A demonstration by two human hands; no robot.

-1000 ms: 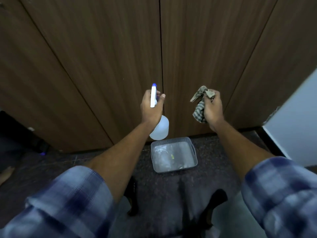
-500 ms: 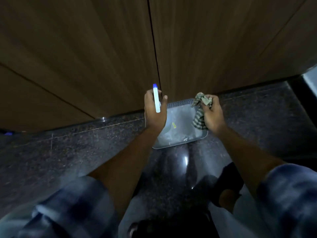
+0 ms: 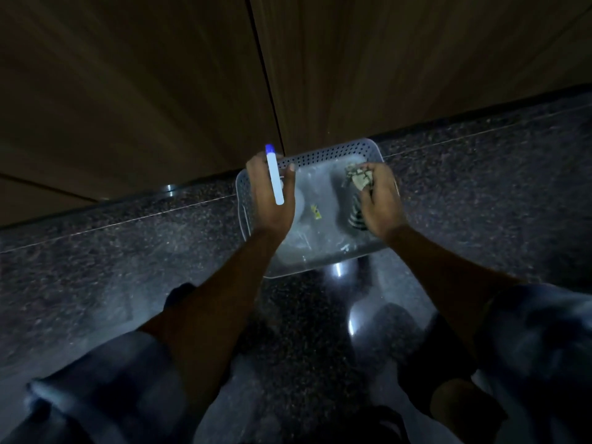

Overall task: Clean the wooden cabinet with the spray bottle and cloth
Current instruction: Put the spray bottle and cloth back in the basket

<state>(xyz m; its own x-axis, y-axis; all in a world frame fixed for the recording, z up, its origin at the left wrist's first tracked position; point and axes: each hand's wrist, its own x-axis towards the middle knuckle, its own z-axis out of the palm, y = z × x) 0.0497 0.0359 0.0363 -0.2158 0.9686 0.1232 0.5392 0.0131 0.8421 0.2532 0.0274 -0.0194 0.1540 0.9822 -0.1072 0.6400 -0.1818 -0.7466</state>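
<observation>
- Gripping spray bottle (image 3: 275,179) in left hand (image 3: 269,208), fingers and thumb curled round its neck; white head with blue tip aimed toward wooden cabinet (image 3: 144,91).
- Held above left edge of grey perforated basket (image 3: 326,152); bottle body largely hidden beneath the hand.
- Right hand (image 3: 381,203) clenched on checked cloth (image 3: 356,182), bunched at the fingertips, loose end hanging below the palm, over right side of basket.
- Contact between cloth and basket contents: cannot tell.
- Basket standing on dark speckled floor (image 3: 128,251), far edge just beside cabinet base, below the seam between two doors.
- Inside basket: crumpled clear plastic and small yellow item (image 3: 315,211), too blurred to identify.
- Blue checked sleeves (image 3: 96,379) at both lower corners of view, heavily blurred.
</observation>
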